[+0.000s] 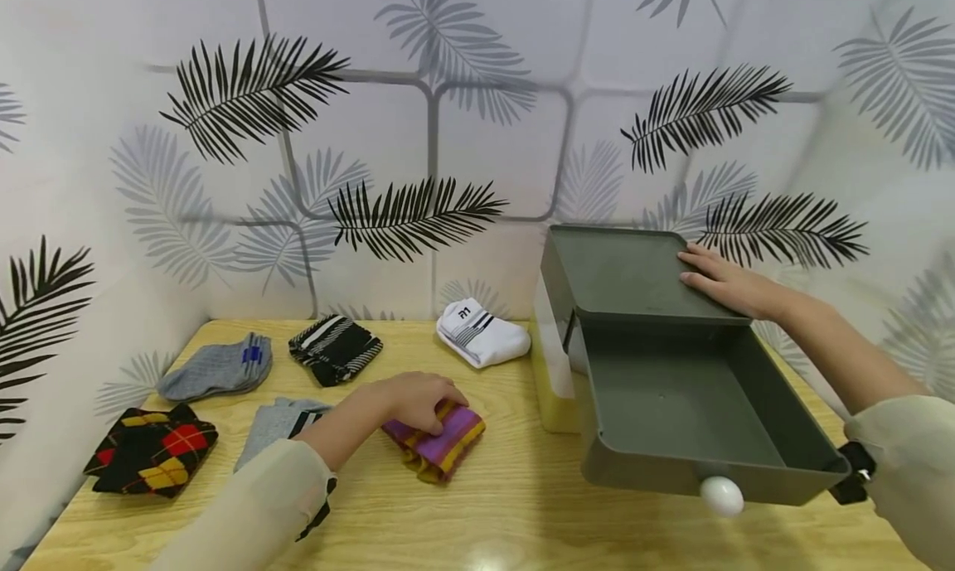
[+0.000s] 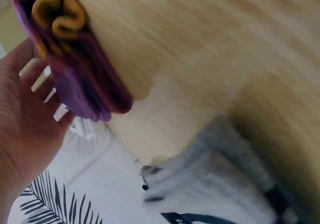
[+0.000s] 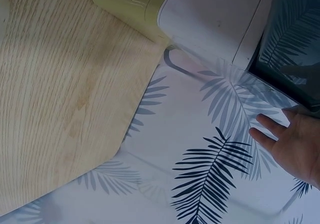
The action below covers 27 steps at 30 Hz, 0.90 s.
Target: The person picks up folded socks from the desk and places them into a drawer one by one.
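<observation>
My left hand grips a folded pair of purple-and-yellow striped socks over the table. In the left wrist view the same socks stand on edge against the fingers. My right hand rests with fingers spread on the right side of a small drawer cabinet's grey top. The cabinet's top grey drawer is pulled out, with nothing in it and a white round knob on its front. Beside the cabinet lie folded white socks with black stripes.
Left on the table lie black-and-white patterned socks, grey socks with a blue mark, argyle socks, and light grey striped socks partly behind my left arm. A leaf-patterned wall covering stands behind.
</observation>
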### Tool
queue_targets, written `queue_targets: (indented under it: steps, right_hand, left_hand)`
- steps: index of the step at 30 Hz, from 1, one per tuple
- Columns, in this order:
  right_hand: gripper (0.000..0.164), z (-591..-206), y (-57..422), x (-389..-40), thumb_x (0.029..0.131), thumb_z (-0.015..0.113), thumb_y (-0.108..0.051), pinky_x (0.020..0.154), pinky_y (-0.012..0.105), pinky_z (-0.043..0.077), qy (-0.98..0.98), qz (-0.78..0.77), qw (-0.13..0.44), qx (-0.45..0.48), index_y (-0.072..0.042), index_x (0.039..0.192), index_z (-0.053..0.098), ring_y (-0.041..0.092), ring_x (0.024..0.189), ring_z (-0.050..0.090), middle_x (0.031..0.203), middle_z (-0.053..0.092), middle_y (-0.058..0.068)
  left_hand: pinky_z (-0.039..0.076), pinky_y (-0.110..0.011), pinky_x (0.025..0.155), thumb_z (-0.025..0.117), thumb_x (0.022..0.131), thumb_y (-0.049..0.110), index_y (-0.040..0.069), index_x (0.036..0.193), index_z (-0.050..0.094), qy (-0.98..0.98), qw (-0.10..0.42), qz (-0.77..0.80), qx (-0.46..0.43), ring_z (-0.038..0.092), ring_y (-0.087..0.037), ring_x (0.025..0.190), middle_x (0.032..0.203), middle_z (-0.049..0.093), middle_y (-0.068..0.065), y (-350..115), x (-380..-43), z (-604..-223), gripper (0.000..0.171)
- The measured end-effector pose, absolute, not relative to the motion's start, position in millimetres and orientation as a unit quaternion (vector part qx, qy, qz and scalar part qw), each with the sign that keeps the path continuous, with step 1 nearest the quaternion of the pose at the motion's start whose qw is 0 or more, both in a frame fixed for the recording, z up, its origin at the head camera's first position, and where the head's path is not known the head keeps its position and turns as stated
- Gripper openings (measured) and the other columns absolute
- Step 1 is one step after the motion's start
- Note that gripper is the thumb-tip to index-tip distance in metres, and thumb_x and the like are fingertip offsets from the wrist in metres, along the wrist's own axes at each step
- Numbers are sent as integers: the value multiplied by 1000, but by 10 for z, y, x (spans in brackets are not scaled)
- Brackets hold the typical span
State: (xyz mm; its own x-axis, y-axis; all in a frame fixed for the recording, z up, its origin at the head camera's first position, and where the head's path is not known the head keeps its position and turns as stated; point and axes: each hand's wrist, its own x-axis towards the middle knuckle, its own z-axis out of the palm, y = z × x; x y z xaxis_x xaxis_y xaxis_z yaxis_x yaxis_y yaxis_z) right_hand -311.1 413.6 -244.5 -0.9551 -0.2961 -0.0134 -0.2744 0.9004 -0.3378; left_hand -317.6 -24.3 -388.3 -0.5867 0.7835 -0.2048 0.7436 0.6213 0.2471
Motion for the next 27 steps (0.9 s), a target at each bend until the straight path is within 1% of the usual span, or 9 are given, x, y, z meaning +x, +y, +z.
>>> queue_targets:
  steps: [4,7,10,13,17,19,22,24,27]
  right_hand:
    - [66,-2444,4134,-3120,100,33,-38,98,63,5,973,-174,31,-148,5,144,11,43,132,-7,147,-5,26]
    - [66,-2447,4135,-3123,99,34,-38,98,63,5,973,-177,30,-146,5,144,12,42,133,-7,148,-5,26]
    - [66,-2451,4135,-3125,99,35,-38,98,63,5,973,-179,30,-143,5,144,13,42,133,-6,148,-4,26]
    - [66,-2451,4128,-3124,99,35,-38,98,63,4,973,-181,31,-142,5,144,13,42,133,-7,148,-4,26]
    - [66,-2443,4120,-3116,99,36,-38,98,63,4,972,-183,33,-143,5,144,13,42,133,-7,148,-4,26]
    - [66,-2442,4119,-3112,99,36,-37,98,63,4,972,-184,32,-144,5,144,13,42,133,-7,148,-4,26]
    - [65,-2441,4116,-3102,99,36,-37,99,63,4,972,-184,29,-144,5,144,14,42,133,-6,148,-4,26]
    - [65,-2440,4114,-3097,99,36,-37,99,63,4,972,-185,27,-144,6,144,14,42,133,-6,148,-3,26]
    - [65,-2435,4121,-3097,99,36,-37,99,63,4,972,-183,27,-144,6,144,14,42,133,-6,148,-3,26]
  left_hand:
    - [42,-32,81,69,72,17,10,119,59,900,205,108,369,50,-16,87,99,56,-2,-245,-3203,-3851,48]
    - [41,-31,81,70,71,18,6,115,56,896,256,173,320,49,-16,88,98,53,-3,-298,-3226,-3862,47]
    - [41,-29,77,69,72,22,4,106,58,882,278,229,304,48,-14,84,93,53,-3,-383,-3246,-3909,40]
    - [41,-27,73,67,76,23,3,98,60,860,282,290,310,48,-13,80,88,54,-2,-483,-3251,-3946,31]
    - [42,-29,74,63,82,21,3,104,57,827,312,376,280,51,-15,83,96,54,-6,-629,-3225,-3941,29]
    - [43,-30,73,63,84,21,4,113,51,813,326,410,255,54,-17,83,100,54,-9,-696,-3215,-3940,36]
    - [47,-32,69,60,88,15,6,122,37,773,352,471,238,57,-22,82,104,55,-14,-774,-3218,-3946,42]
    - [48,-33,66,56,90,10,7,123,33,738,370,509,243,58,-24,83,108,54,-16,-817,-3234,-3958,40]
    - [48,-33,65,49,93,4,6,117,39,685,410,545,256,55,-24,86,113,48,-16,-855,-3251,-3962,26]
